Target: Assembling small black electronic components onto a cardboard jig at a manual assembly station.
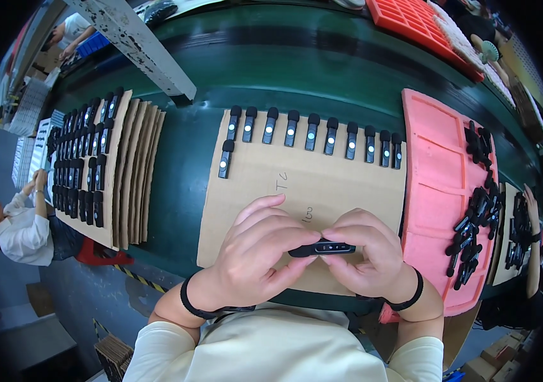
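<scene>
Microphone (337, 248): black, lower centre of frame
Left hand (252, 247): nearly closed, pinching it
Right hand (372, 251): curled, pinching it
Cardboard sheet (255, 191): centre, below hands

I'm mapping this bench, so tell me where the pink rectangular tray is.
In the head view, the pink rectangular tray lies right of centre, just right of the flat brown cardboard sheet, with loose black microphone-shaped sticks along its right part.

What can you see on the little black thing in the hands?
The little black thing is slim, with a rounded, foam-like left end and a plastic-looking body. A narrow side faces the camera, its small details too tiny to make out. It's held nearly level over the cardboard, pinched near its middle by the left grip and right grip.
</scene>
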Demonstrator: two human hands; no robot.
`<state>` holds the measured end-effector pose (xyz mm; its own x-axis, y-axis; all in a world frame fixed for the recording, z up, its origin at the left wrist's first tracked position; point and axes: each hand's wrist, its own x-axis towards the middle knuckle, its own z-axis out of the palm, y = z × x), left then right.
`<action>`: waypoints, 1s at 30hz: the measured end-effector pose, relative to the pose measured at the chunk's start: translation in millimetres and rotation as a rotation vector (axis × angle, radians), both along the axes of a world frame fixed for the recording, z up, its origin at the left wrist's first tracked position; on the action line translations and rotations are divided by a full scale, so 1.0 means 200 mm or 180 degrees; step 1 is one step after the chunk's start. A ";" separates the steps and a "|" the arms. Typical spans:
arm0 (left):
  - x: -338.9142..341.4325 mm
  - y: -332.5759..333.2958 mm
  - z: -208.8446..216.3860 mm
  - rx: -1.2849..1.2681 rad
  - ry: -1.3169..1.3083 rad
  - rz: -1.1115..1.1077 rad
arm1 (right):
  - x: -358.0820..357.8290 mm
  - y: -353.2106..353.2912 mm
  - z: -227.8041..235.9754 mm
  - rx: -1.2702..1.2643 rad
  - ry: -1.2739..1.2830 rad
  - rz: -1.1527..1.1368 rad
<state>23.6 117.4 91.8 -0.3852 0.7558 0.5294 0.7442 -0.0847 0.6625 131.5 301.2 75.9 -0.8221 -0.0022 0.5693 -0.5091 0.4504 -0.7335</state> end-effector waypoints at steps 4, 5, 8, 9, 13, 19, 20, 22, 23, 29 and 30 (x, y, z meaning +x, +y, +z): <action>0.00 0.00 0.01 0.0024 -0.0052 -0.0039 | 0.00 0.01 -0.01 0.0038 0.0057 0.0020; 0.00 0.00 0.01 0.0064 -0.0096 -0.0051 | 0.00 0.01 -0.01 0.0071 0.0103 0.0055; 0.00 0.00 0.01 0.0113 -0.0148 -0.0028 | -0.01 0.02 -0.01 0.0075 0.0128 0.0119; 0.00 0.00 0.00 0.0123 -0.0159 0.0006 | -0.01 0.03 0.00 0.0044 0.0105 0.0148; 0.01 0.00 -0.04 0.0078 -0.0464 -0.0041 | 0.01 0.02 0.02 -0.0374 -0.0067 0.0171; 0.03 0.03 -0.07 -0.0034 -0.0726 -0.0055 | 0.02 0.01 0.05 -0.0210 -0.0153 0.0259; 0.03 0.02 -0.07 -0.0006 -0.0603 -0.0094 | 0.02 0.01 0.06 -0.0178 -0.0165 0.0234; 0.02 0.02 -0.07 0.0057 -0.0357 -0.0179 | 0.03 0.01 0.07 -0.0107 -0.0187 0.0178; 0.02 0.02 -0.07 0.0056 -0.0357 -0.0182 | 0.03 0.01 0.07 -0.0108 -0.0187 0.0175; 0.04 0.03 -0.05 0.0013 0.0057 0.0039 | 0.06 0.02 0.02 -0.1262 -0.1094 0.0760; 0.04 0.04 -0.05 0.0028 0.0184 0.0065 | 0.06 0.02 0.02 -0.1630 -0.1325 0.0896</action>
<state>31.2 124.7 81.6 -0.3690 0.7433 0.5580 0.7829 -0.0749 0.6176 143.5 305.4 80.1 -0.9788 -0.0628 0.1948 -0.1872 -0.1095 -0.9762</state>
